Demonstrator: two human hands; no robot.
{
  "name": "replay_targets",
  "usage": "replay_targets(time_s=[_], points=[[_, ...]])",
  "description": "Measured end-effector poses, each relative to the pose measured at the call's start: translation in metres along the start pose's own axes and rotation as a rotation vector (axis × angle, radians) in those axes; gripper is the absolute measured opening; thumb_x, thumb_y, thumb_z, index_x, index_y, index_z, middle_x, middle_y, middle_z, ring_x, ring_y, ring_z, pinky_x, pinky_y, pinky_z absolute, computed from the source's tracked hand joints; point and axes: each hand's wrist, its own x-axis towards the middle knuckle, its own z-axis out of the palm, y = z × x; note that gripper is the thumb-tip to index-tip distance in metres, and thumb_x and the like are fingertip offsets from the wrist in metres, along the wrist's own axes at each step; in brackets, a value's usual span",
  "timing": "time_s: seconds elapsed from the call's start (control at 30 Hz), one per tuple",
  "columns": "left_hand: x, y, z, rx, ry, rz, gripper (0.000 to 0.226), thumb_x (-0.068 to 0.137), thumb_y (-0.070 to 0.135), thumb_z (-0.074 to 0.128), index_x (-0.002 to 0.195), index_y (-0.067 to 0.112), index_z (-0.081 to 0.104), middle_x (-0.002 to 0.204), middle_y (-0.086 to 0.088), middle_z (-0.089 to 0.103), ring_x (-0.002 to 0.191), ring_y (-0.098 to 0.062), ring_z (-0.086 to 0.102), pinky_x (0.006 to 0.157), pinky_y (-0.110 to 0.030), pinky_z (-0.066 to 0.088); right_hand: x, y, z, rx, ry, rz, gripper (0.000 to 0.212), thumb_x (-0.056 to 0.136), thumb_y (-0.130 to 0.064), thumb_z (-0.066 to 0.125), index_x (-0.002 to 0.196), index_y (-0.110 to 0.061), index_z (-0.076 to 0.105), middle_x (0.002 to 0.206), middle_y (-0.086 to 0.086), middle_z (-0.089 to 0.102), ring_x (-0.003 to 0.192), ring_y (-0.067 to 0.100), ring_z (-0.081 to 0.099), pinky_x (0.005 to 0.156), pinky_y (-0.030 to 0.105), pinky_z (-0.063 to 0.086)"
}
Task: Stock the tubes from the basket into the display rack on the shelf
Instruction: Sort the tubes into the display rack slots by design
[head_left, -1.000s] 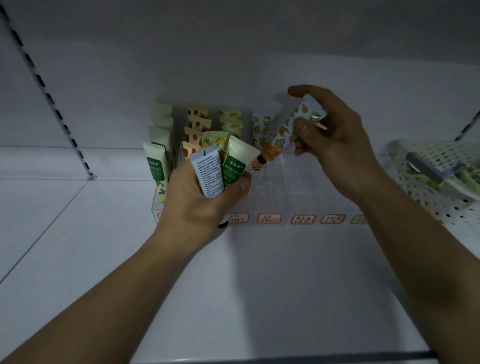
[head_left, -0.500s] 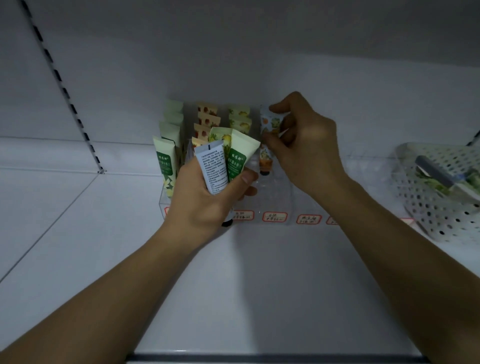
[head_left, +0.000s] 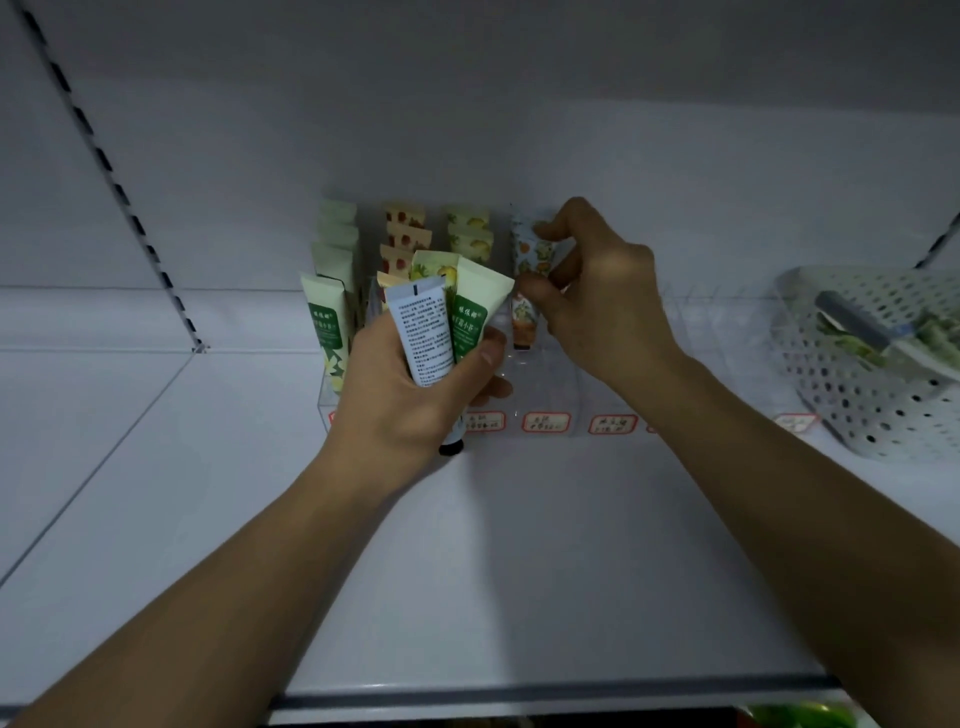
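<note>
A clear display rack (head_left: 545, 384) with red-framed labels stands at the back of the white shelf (head_left: 467, 545). Rows of tubes fill its left lanes: pale green (head_left: 324, 317), strawberry print (head_left: 405, 234), lemon print (head_left: 467, 228). My left hand (head_left: 410, 395) grips a bunch of tubes (head_left: 441, 322) in front of the rack, caps down. My right hand (head_left: 597, 296) pinches an orange-fruit tube (head_left: 527, 260) standing upright in the fourth lane, cap down.
A white perforated basket (head_left: 872, 410) with more tubes sits on the shelf at the right. The rack's lanes right of the fruit tube hold nothing visible. Slotted uprights run along the back wall at left (head_left: 111, 171) and far right.
My right hand brought the orange-fruit tube from a tilt above the rack down into the fourth lane, where it now stands upright. The left hand kept its bunch nearly still.
</note>
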Motion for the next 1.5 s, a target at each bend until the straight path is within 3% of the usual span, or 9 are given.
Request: replay_targets(time_s=[0.27, 0.37, 0.47, 0.57, 0.67, 0.9, 1.1, 1.3, 1.5], points=[[-0.002, 0.005, 0.002, 0.054, 0.001, -0.055, 0.016, 0.087, 0.013, 0.07, 0.1, 0.016, 0.061, 0.087, -0.006, 0.072, 0.07, -0.022, 0.075, 0.061, -0.026, 0.059, -0.018, -0.01, -0.008, -0.005, -0.049, 0.15, 0.05, 0.093, -0.019, 0.066, 0.139, -0.022, 0.046, 0.106, 0.002, 0.059, 0.073, 0.01, 0.055, 0.062, 0.015, 0.04], [-0.001, 0.005, 0.002, 0.088, -0.016, -0.061, 0.016, 0.088, 0.007, 0.07, 0.098, 0.017, 0.062, 0.085, -0.004, 0.072, 0.07, -0.018, 0.074, 0.061, -0.022, 0.057, -0.014, -0.02, -0.025, 0.148, 0.085, 0.102, 0.028, 0.095, -0.028, 0.06, 0.121, -0.017, 0.06, 0.089, 0.002, 0.059, 0.067, 0.008, 0.052, 0.059, 0.017, 0.039], [-0.001, 0.005, 0.003, 0.145, -0.033, -0.047, 0.017, 0.088, 0.006, 0.071, 0.098, 0.017, 0.062, 0.083, -0.002, 0.07, 0.07, -0.011, 0.071, 0.059, -0.017, 0.054, -0.014, -0.033, -0.027, 0.467, -0.16, 0.149, 0.016, 0.092, -0.036, 0.064, 0.097, -0.021, 0.069, 0.076, 0.011, 0.066, 0.063, 0.023, 0.061, 0.052, 0.035, 0.048], [-0.001, 0.005, 0.004, 0.131, -0.048, -0.038, 0.022, 0.088, 0.004, 0.07, 0.105, 0.016, 0.062, 0.085, 0.001, 0.071, 0.072, -0.011, 0.072, 0.062, -0.018, 0.055, -0.022, -0.039, -0.021, 0.51, -0.345, 0.186, 0.017, 0.085, -0.034, 0.071, 0.098, -0.022, 0.072, 0.075, 0.006, 0.068, 0.063, 0.023, 0.062, 0.055, 0.03, 0.05], [-0.001, 0.005, 0.002, 0.087, -0.062, -0.037, 0.021, 0.089, 0.002, 0.068, 0.105, 0.013, 0.063, 0.09, -0.003, 0.074, 0.075, -0.017, 0.075, 0.064, -0.024, 0.058, -0.019, -0.035, -0.022, 0.581, -0.283, 0.242, 0.009, 0.092, -0.015, 0.068, 0.098, -0.02, 0.07, 0.065, -0.005, 0.065, 0.052, 0.005, 0.058, 0.052, 0.018, 0.045], [-0.002, 0.016, 0.003, 0.066, -0.048, 0.007, 0.016, 0.09, -0.003, 0.064, 0.101, 0.008, 0.064, 0.085, -0.001, 0.073, 0.058, -0.015, 0.07, 0.053, -0.021, 0.055, -0.016, -0.051, -0.028, 0.77, -0.21, 0.294, 0.011, 0.09, -0.001, 0.07, 0.1, -0.003, 0.07, 0.079, 0.015, 0.074, 0.063, 0.019, 0.072, 0.056, 0.025, 0.055], [-0.011, 0.04, -0.033, 0.097, -0.068, 0.009, 0.011, 0.092, -0.003, 0.063, 0.098, 0.006, 0.066, 0.082, 0.001, 0.075, 0.061, -0.019, 0.072, 0.056, -0.024, 0.057, 0.0, -0.087, -0.023, 0.795, -0.238, 0.272, 0.011, 0.084, -0.002, 0.077, 0.094, -0.003, 0.072, 0.075, 0.011, 0.074, 0.056, 0.015, 0.069, 0.052, 0.024, 0.054], [-0.028, 0.038, -0.089, 0.21, 0.051, 0.006, 0.019, 0.091, 0.011, 0.063, 0.104, -0.003, 0.063, 0.087, -0.017, 0.072, 0.067, -0.028, 0.073, 0.055, -0.028, 0.057, -0.009, -0.12, 0.015, 0.603, -0.137, 0.107, 0.021, 0.084, -0.019, 0.076, 0.102, -0.009, 0.07, 0.078, 0.003, 0.073, 0.068, 0.017, 0.071, 0.06, 0.044, 0.059], [-0.044, 0.007, -0.119, 0.227, 0.243, -0.168, 0.011, 0.091, 0.006, 0.066, 0.1, 0.004, 0.06, 0.085, -0.011, 0.072, 0.056, -0.028, 0.067, 0.052, -0.033, 0.053, -0.019, -0.131, 0.036, 0.338, -0.049, -0.126, 0.035, 0.084, -0.015, 0.078, 0.115, -0.01, 0.062, 0.069, -0.005, 0.062, 0.056, 0.007, 0.056, 0.055, 0.025, 0.053]])
